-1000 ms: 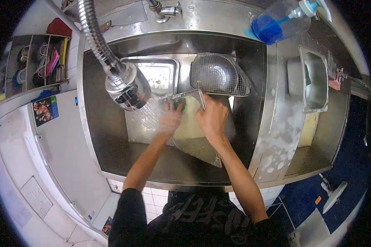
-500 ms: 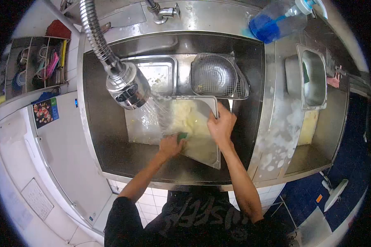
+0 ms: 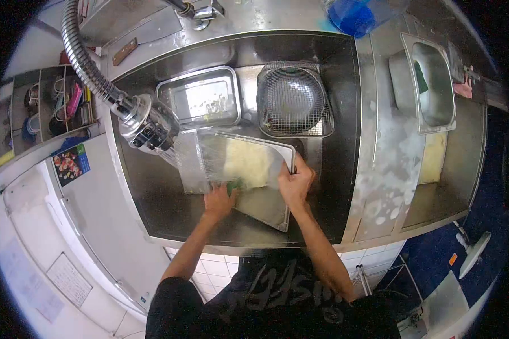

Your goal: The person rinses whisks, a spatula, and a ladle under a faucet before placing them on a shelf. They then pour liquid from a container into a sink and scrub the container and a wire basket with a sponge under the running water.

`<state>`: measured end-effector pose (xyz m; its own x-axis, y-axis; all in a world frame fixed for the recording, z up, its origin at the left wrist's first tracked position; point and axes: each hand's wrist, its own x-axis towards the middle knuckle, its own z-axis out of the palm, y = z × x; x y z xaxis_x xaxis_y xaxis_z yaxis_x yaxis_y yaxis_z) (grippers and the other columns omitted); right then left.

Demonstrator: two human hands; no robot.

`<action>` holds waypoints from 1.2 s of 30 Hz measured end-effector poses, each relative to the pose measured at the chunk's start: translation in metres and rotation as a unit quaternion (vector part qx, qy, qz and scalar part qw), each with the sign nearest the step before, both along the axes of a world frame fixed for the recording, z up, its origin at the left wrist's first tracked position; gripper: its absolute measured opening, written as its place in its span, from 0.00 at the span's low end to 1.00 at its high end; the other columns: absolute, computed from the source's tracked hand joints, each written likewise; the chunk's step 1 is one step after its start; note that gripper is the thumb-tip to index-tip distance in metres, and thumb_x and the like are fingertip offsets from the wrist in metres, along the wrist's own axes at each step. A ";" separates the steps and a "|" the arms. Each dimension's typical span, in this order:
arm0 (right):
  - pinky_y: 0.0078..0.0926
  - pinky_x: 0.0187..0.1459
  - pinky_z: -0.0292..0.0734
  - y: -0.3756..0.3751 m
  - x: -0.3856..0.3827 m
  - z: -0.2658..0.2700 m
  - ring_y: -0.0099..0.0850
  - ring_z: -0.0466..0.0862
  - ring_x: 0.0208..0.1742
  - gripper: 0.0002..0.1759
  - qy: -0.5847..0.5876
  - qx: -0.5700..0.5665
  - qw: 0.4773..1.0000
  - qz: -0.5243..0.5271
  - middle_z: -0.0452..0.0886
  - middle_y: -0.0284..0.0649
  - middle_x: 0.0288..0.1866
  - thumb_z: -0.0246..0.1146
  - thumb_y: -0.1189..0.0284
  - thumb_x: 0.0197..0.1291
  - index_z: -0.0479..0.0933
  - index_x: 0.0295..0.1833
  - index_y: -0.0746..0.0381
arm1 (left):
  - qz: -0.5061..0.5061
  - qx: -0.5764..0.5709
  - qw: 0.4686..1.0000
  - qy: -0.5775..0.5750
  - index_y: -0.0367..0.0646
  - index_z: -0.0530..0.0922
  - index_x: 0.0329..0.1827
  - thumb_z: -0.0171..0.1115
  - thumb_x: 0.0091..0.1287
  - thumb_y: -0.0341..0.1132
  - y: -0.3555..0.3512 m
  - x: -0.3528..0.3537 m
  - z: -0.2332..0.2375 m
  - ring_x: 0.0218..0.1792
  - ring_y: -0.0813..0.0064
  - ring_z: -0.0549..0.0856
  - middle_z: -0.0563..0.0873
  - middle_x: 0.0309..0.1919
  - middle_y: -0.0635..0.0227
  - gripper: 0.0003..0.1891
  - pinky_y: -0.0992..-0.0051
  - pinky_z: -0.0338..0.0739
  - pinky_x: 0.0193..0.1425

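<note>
My right hand [image 3: 297, 183] grips the right corner of a rectangular metal pan [image 3: 268, 208], which is tilted inside the sink [image 3: 153, 217]. A pale yellow patch shows on its inner surface. At the pan's lower left, my left hand [image 3: 217, 201] presses on a green scouring pad [image 3: 234, 185], its fingers partly hidden by water. From the upper left, a chrome spray head [image 3: 150, 131] pours water over the pan near that hand.
Behind the pan lie a shallow metal tray [image 3: 236, 96] and a wire mesh basket [image 3: 293, 96] with a round bowl. Right of the sink stands a deep metal pan [image 3: 438, 93]. A knife [image 3: 124, 51] and a container of blue liquid [image 3: 351, 18] rest along the back ledge.
My left hand and the green scouring pad have moved left along the pan. The spray head appears farther left and lower, and the whole view has shifted slightly.
</note>
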<state>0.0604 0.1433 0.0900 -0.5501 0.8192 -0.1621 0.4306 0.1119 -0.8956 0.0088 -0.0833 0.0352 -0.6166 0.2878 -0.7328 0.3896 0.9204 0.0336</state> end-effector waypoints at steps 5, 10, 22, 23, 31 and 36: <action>0.39 0.31 0.77 -0.010 -0.012 -0.034 0.49 0.84 0.28 0.11 0.006 -0.020 0.998 0.051 0.80 0.53 0.26 0.60 0.80 0.49 0.79 0.40 0.63 | -0.006 0.094 0.992 -0.082 0.43 0.65 0.67 0.50 0.69 0.56 0.024 0.047 0.046 0.52 0.42 0.79 0.77 0.53 0.41 0.31 0.47 0.77 0.51; 0.41 0.35 0.78 -0.009 -0.022 -0.079 0.50 0.85 0.34 0.13 0.007 -0.051 0.997 0.057 0.82 0.54 0.30 0.59 0.80 0.50 0.79 0.43 0.63 | 0.002 -0.051 0.993 -0.107 0.41 0.60 0.70 0.53 0.70 0.51 -0.009 0.012 0.044 0.57 0.44 0.76 0.74 0.57 0.42 0.31 0.47 0.71 0.59; 0.49 0.52 0.73 -0.025 -0.007 -0.113 0.62 0.77 0.52 0.26 -0.151 -0.060 0.971 0.174 0.78 0.64 0.50 0.54 0.55 0.69 0.69 0.60 0.66 | -0.004 0.015 0.998 -0.053 0.38 0.76 0.58 0.48 0.70 0.55 -0.015 -0.003 -0.075 0.55 0.42 0.78 0.81 0.51 0.40 0.29 0.46 0.66 0.63; 0.49 0.52 0.73 -0.027 0.003 -0.107 0.62 0.77 0.52 0.26 -0.156 -0.055 0.970 0.179 0.78 0.64 0.50 0.54 0.55 0.69 0.69 0.60 0.66 | 0.043 0.091 0.994 -0.042 0.37 0.77 0.56 0.46 0.70 0.56 -0.006 0.010 -0.095 0.54 0.40 0.78 0.82 0.49 0.40 0.29 0.47 0.68 0.62; 0.51 0.42 0.73 -0.052 0.012 -0.129 0.62 0.79 0.42 0.25 -0.152 -0.080 0.979 0.107 0.80 0.62 0.41 0.44 0.58 0.74 0.77 0.46 0.68 | 0.233 0.250 0.920 -0.189 0.35 0.55 0.71 0.53 0.68 0.46 0.072 0.045 -0.101 0.60 0.34 0.72 0.71 0.60 0.31 0.34 0.49 0.65 0.66; 0.50 0.39 0.73 -0.048 0.007 -0.121 0.62 0.79 0.39 0.27 -0.140 -0.057 0.985 0.087 0.80 0.62 0.37 0.44 0.57 0.74 0.78 0.40 0.70 | 0.132 0.200 0.903 -0.357 0.36 0.59 0.69 0.47 0.70 0.48 0.056 0.009 -0.031 0.62 0.35 0.71 0.71 0.61 0.33 0.31 0.51 0.65 0.67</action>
